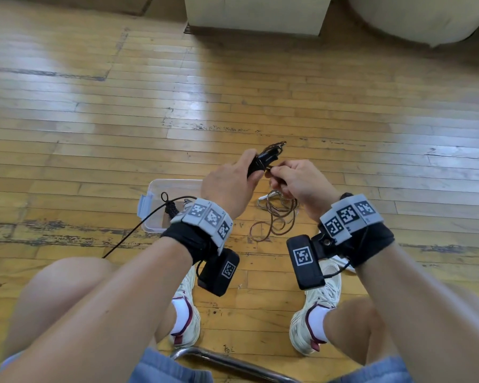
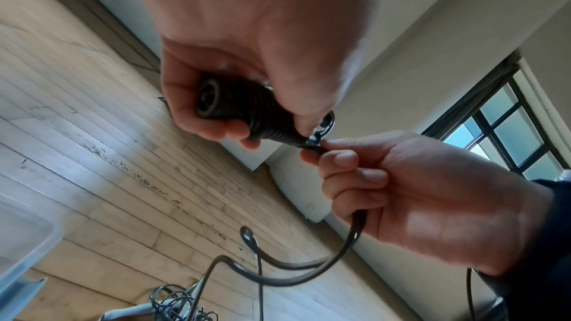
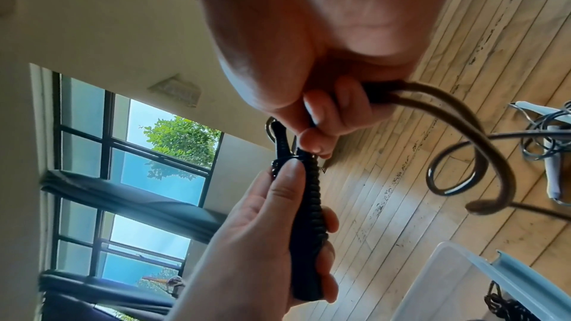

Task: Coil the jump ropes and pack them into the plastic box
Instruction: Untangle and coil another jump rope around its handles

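My left hand [image 1: 241, 175] grips the black ribbed jump rope handles [image 1: 263, 160] with dark cord wound round them. My right hand [image 1: 277, 175] pinches the cord [image 2: 340, 253] right at the handles' top end. From there the brown cord [image 1: 274, 219] hangs in loose loops to the floor. In the wrist views the handles [image 2: 228, 104] [image 3: 309, 216] sit in my left fist, thumb on the top. The clear plastic box [image 1: 155, 189] stands on the floor under my left wrist, with a coiled black rope [image 1: 170, 208] inside.
A second rope with white handles [image 1: 264, 196] [image 3: 553, 170] lies tangled on the wooden floor below my right hand. Cream furniture [image 1: 255, 15] stands at the far end. My shoes [image 1: 186, 313] and a metal chair tube [image 1: 233, 363] are close below.
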### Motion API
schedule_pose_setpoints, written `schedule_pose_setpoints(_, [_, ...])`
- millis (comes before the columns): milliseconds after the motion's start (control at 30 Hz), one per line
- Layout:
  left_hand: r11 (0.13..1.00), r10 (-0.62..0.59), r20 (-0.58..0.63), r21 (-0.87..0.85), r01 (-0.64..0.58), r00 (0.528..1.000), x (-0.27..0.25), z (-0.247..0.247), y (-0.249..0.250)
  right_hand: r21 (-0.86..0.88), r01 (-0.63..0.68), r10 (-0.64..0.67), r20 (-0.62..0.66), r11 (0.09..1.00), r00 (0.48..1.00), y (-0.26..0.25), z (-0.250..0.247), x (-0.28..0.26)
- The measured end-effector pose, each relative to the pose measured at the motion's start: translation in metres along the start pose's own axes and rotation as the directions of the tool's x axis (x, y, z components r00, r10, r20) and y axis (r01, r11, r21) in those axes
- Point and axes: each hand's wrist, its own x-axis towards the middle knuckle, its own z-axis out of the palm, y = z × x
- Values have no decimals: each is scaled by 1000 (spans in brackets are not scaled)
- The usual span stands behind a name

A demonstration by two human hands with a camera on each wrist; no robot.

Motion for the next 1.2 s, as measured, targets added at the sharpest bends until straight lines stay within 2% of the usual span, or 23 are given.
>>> schedule_pose_setpoints(67, [997, 4, -50, 83, 0, 999, -4, 5, 3, -5, -21, 21, 25, 1000, 999, 1, 2, 0])
schedule_pose_setpoints(133, [996, 35, -62, 85, -30, 997, -5, 5, 3, 41, -46, 46, 0, 998, 999, 3, 3, 0])
schedule_pose_setpoints(300, [988, 148, -89, -36, -151, 985, 1, -4, 0, 96, -2, 15, -134, 995, 991, 6, -2, 3])
schedule_pose_setpoints(367, [980, 152, -46, -121, -157, 987, 3, -4, -1, 61, 33, -25, -129, 998, 991, 8, -4, 6])
schedule_pose_setpoints(400, [967, 133, 6, -222, -128, 991, 5, -5, -2, 49, 54, -48, -112, 997, 992, 8, -6, 7])
schedule_pose_setpoints(433, [931, 91, 81, -361, -56, 993, 6, -6, -1, 46, 81, -77, -89, 996, 993, 8, -8, 8])
schedule_pose_setpoints(467, [857, 45, 181, -513, 55, 982, 7, -9, 0, 50, 113, -110, -64, 992, 992, 8, -10, 8])
schedule_pose_setpoints(533, [637, 11, 360, -722, 271, 933, 5, -15, 3, 67, 172, -170, -25, 983, 985, 6, -12, 7])
schedule_pose_setpoints(567, [570, 18, 385, -762, 307, 923, 4, -17, 4, 76, 189, -189, -15, 979, 982, 5, -13, 6])
schedule_pose_setpoints(633, [545, 12, 327, -795, 268, 945, 3, -17, 4, 95, 196, -197, -7, 976, 980, 6, -11, 6])
schedule_pose_setpoints(733, [593, -16, 183, -790, 157, 983, 5, -14, 1, 99, 176, -177, -3, 979, 984, 6, -10, 8])
schedule_pose_setpoints(867, [685, -130, 32, -719, 113, 991, 10, -9, -9, 116, 100, -110, 86, 988, 990, 2, -9, 7])
schedule_pose_setpoints(967, [806, -168, -36, -581, 116, 985, 13, -8, -10, 120, 56, -59, 27, 991, 998, 3, -5, 6])
schedule_pose_setpoints(1033, [846, -187, -48, -515, 136, 981, 13, -8, -7, 120, 34, -32, -21, 992, 999, 6, -2, 7])
schedule_pose_setpoints(1100, [903, -150, -92, -419, 98, 984, 13, -7, -4, 165, 10, -6, -22, 986, 1000, 6, 0, 7])
schedule_pose_setpoints(1200, [983, -9, -194, -184, -27, 981, 10, -4, 2, 269, -38, 31, 30, 962, 999, 5, 0, 6])
